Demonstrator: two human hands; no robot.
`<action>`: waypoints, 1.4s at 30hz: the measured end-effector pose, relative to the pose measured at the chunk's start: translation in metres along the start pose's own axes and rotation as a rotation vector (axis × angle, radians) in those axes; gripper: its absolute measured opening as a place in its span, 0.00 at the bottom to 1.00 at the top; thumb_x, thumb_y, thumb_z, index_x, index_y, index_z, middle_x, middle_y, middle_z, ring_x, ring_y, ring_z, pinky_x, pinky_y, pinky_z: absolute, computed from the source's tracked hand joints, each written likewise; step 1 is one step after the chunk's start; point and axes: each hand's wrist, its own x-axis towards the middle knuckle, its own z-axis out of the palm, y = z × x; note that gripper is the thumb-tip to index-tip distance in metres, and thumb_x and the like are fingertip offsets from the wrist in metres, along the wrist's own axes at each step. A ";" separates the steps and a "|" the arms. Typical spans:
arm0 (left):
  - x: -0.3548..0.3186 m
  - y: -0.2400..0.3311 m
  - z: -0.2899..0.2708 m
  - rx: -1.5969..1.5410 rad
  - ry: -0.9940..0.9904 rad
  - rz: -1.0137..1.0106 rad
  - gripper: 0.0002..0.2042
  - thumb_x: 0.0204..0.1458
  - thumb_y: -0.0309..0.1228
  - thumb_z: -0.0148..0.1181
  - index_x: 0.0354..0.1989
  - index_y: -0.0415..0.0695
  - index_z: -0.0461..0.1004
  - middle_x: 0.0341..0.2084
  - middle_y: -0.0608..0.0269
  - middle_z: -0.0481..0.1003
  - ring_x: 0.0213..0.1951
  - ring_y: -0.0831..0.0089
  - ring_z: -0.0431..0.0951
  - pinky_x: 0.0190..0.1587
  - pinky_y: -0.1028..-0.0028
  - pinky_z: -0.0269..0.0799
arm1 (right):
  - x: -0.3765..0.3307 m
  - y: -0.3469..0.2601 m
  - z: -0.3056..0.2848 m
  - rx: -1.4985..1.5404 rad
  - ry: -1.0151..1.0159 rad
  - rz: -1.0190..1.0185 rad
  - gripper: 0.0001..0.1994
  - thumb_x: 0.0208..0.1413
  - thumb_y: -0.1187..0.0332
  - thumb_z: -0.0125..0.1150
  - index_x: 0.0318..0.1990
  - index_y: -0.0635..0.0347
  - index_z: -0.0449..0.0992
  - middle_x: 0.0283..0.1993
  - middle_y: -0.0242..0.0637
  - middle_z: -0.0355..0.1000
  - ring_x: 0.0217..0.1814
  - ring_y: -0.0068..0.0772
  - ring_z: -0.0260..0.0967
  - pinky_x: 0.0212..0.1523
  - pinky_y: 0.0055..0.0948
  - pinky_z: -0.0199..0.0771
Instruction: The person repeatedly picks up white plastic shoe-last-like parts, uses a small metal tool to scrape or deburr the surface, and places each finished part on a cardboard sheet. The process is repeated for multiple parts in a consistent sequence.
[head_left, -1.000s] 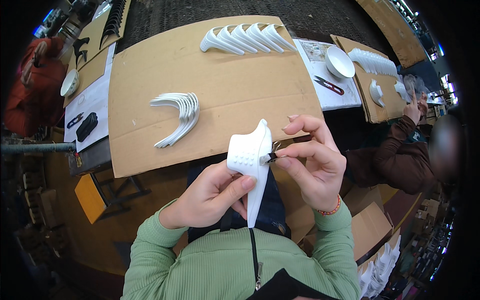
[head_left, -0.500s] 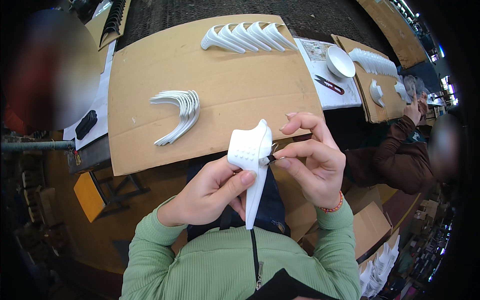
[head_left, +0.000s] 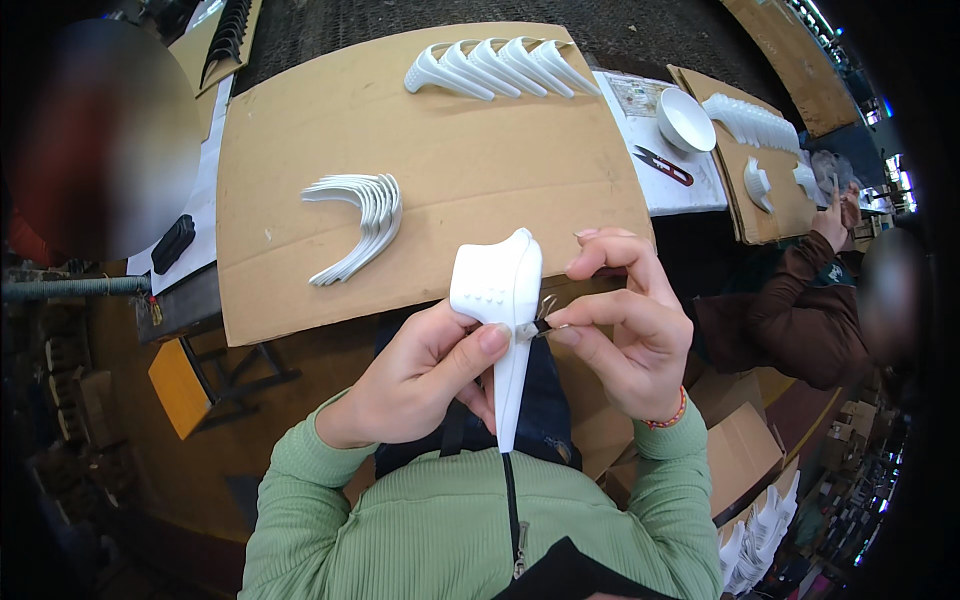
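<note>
In front of my torso my left hand [head_left: 440, 375] grips a white curved piece [head_left: 497, 275] with small raised bumps, its narrow end pointing down; the thumb presses on its front. My right hand [head_left: 630, 340] pinches a small black clip with thin wire loops [head_left: 541, 326] between thumb and index finger, against the piece's right edge. It looks like a binder clip. The right hand's other fingers are curled and raised. On the cardboard sheet [head_left: 290, 130] lie a nested stack of white curved pieces [head_left: 375, 220] at left and a row of similar pieces [head_left: 495, 68] at the far edge.
At right are red-handled thread snips [head_left: 665, 166] and a white bowl [head_left: 686, 120]. Beyond them, another cardboard board [head_left: 745, 190] bears more white pieces, beside a person in brown sleeves [head_left: 790, 310]. A black object [head_left: 173, 247] lies at left. An open cardboard box [head_left: 745, 460] stands lower right.
The white piece has turned a little in my left hand, showing more of its edge, and has risen slightly. My right hand keeps its pinch on the clip at that edge.
</note>
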 end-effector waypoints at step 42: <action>0.005 0.003 0.000 -0.047 0.172 0.097 0.16 0.65 0.38 0.41 0.47 0.35 0.62 0.31 0.55 0.74 0.28 0.71 0.79 0.27 0.74 0.81 | -0.017 -0.013 0.005 -0.086 -0.105 -0.115 0.08 0.33 0.68 0.69 0.26 0.53 0.80 0.39 0.34 0.71 0.50 0.44 0.65 0.49 0.38 0.55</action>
